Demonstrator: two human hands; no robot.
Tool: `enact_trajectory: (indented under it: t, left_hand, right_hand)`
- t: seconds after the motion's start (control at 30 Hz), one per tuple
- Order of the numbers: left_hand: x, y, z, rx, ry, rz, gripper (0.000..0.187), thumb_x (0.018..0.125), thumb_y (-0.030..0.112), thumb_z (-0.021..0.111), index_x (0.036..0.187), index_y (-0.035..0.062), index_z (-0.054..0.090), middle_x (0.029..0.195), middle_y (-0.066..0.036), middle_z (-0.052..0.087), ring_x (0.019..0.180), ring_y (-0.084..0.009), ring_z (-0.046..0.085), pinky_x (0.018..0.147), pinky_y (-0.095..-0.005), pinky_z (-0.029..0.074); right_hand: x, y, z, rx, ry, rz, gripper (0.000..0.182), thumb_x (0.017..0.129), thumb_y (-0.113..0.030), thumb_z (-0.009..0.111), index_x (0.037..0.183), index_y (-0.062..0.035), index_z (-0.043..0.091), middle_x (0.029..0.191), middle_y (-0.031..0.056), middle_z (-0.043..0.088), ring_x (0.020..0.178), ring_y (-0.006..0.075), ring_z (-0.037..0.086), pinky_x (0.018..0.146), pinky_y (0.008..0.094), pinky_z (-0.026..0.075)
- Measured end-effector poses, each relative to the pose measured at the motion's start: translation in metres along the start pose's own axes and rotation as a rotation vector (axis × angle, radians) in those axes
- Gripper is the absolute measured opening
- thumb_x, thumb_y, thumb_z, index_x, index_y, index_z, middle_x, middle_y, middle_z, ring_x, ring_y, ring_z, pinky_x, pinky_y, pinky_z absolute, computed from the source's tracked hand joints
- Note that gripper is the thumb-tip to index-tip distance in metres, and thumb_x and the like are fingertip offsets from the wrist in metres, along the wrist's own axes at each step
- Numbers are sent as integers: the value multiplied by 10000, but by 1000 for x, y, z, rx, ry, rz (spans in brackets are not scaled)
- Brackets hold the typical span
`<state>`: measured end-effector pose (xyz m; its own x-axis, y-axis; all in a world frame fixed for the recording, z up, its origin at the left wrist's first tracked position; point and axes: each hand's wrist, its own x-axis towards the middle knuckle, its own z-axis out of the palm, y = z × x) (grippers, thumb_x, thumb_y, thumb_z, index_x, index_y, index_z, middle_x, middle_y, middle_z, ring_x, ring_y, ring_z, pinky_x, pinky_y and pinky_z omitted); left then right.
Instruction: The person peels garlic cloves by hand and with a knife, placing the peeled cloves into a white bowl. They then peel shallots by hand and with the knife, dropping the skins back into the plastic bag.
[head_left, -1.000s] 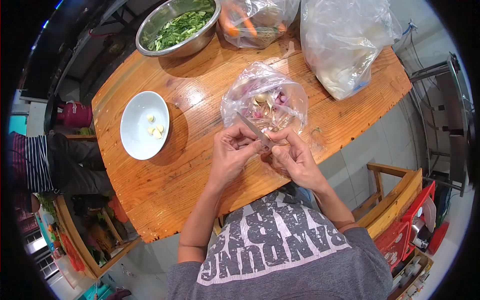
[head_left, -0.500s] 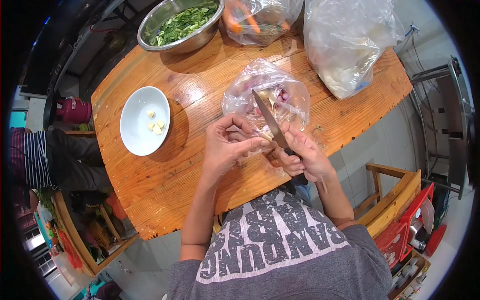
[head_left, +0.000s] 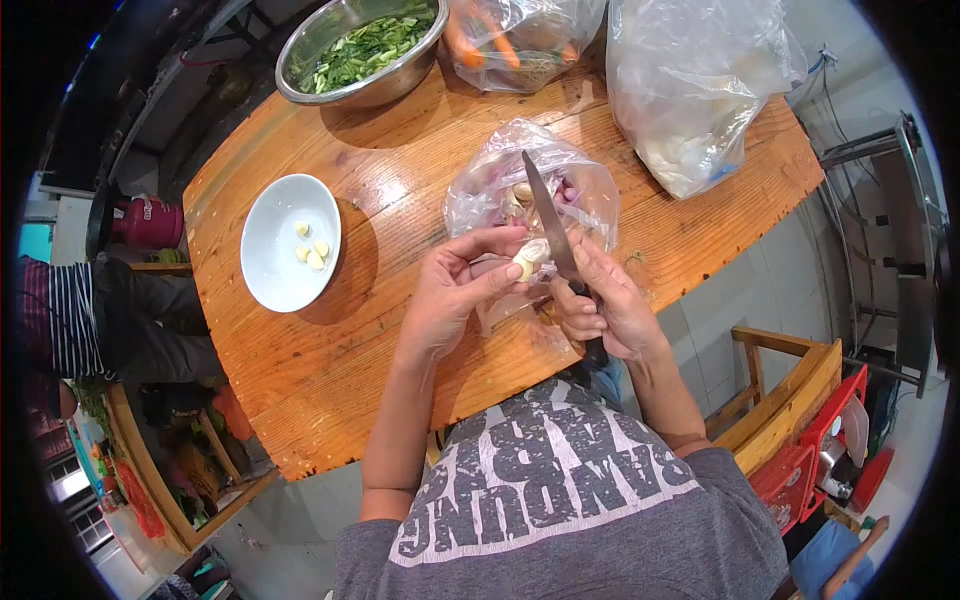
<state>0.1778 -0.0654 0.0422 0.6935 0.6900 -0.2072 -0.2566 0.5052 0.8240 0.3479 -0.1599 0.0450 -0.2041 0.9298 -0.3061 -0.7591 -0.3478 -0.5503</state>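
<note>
Between thumb and fingers, my left hand (head_left: 462, 285) pinches a garlic clove (head_left: 526, 262) with pale skin partly loose from it. My right hand (head_left: 608, 300) is wrapped round the dark handle of a knife (head_left: 548, 215), its blade pointing up and away from me, close beside the clove. Under and beyond both hands lies an open clear plastic bag (head_left: 480, 190) with garlic and small purple shallots in it. To the left, a white bowl (head_left: 268, 262) holds several peeled garlic cloves (head_left: 316, 260).
At the back of the wooden table (head_left: 390, 220) stand a metal bowl (head_left: 292, 90) of chopped greens, a bag of carrots (head_left: 500, 45) and a large plastic bag (head_left: 690, 110). A person in a striped top (head_left: 75, 300) is at the left. A wooden chair (head_left: 790, 390) stands right.
The clove has turned in my left fingers and shows more loosened skin. The knife blade has swung a little to the right and more upright. A person's arm has appeared at lower right.
</note>
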Motion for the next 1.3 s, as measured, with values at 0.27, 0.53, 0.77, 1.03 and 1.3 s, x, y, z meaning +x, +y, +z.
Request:
enact_trajectory:
  t: [0.27,0.53,0.77,1.03,1.3]
  left_hand:
    - [-2,4,5,-4,13,-5,283,796,9,665,1067,-24,590,1024,-94,620,913,-152,622,786,-260,542]
    - [-1,-11,-1,33,158,99,180,789,-20,667,959,1,612,946,-63,646,864,-117,623,786,-254,505]
    - [-3,-8,0,-98,117,27,161,781,-2,685,931,11,629,931,-59,656,861,-114,624,789,-244,503]
    - [1,-13,8,65,155,135,176,799,-4,672,963,-22,611,983,-69,627,883,-127,628,803,-254,520]
    - [-2,-11,12,185,171,191,253,816,-15,650,1051,-50,565,1020,-101,611,926,-142,626,796,-244,529]
  right_hand:
    - [-2,-10,1,-105,65,-127,381,994,-333,382,1317,-131,380,598,-26,380,406,19,271,373,148,239]
    - [-7,7,10,-337,-17,-72,462,996,-316,384,1386,-89,290,592,25,490,406,29,327,383,168,262]
    - [-7,10,8,-213,-11,-29,418,995,-303,394,1376,-147,323,599,-10,423,421,23,294,397,160,254]
    - [-7,11,4,-145,5,-19,403,995,-289,397,1373,-159,340,603,-34,357,439,20,299,394,154,245]
    - [-6,14,7,-143,27,-21,399,993,-283,403,1366,-154,341,597,-27,361,432,24,298,396,153,244]
